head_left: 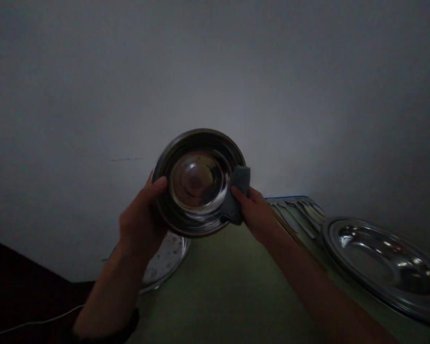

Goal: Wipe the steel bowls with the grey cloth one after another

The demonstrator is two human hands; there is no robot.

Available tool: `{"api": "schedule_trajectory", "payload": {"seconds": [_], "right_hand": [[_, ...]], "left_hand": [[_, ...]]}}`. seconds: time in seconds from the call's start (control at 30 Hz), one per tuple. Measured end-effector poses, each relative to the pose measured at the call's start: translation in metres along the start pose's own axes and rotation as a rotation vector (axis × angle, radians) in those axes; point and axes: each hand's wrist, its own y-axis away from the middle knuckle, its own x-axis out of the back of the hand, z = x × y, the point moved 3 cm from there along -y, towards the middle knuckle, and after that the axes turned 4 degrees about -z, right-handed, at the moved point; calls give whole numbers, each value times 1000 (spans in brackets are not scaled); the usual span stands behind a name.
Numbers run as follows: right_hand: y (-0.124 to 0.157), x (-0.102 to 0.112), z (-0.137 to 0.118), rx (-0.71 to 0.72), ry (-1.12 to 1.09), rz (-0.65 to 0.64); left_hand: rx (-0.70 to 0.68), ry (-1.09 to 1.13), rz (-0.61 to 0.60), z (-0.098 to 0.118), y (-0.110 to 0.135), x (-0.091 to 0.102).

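Observation:
A shiny round metal bowl is held up in front of the wall, its inside tilted toward me. My left hand grips its left rim, thumb over the edge and the other fingers hidden behind. At the right rim my right hand is closed on a folded grey-blue cloth, which is pressed against the bowl's edge. Part of the cloth hangs down inside the rim.
A light green tabletop lies below. Behind my left arm rests a round metal tray or lid. On the right are a large metal basin and several flat-handled utensils. A pale wall stands behind; a white cable runs lower left.

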Motion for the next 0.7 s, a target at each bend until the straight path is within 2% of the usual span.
{"api": "schedule_trajectory", "payload": {"seconds": [0.07,0.13,0.17,0.23,0.3,0.43,0.5,0.57,0.63,0.7], "right_hand": [[-3,13,-20,119,254,-100],[1,19,-41,271,491,-222],[4,20,-49,332,592,-241],[10,22,-62,442,746,-196],[13,23,-68,507,818,-104],[9,23,-61,506,713,104],[7,20,-51,429,579,232],[7,12,-34,307,404,292],[10,-3,-16,202,222,242],[15,-20,-1,178,168,87]], "left_hand": [[97,52,-37,3,2,11],[158,59,-183,1,5,15],[176,33,-252,-2,6,15],[199,-39,-326,-8,9,13],[202,-58,-318,-13,9,10],[89,43,-209,-11,5,4],[55,109,-94,-9,3,1],[-2,153,17,-7,2,-2],[-119,152,95,-6,2,-8],[-254,120,149,-5,3,-12]]}}
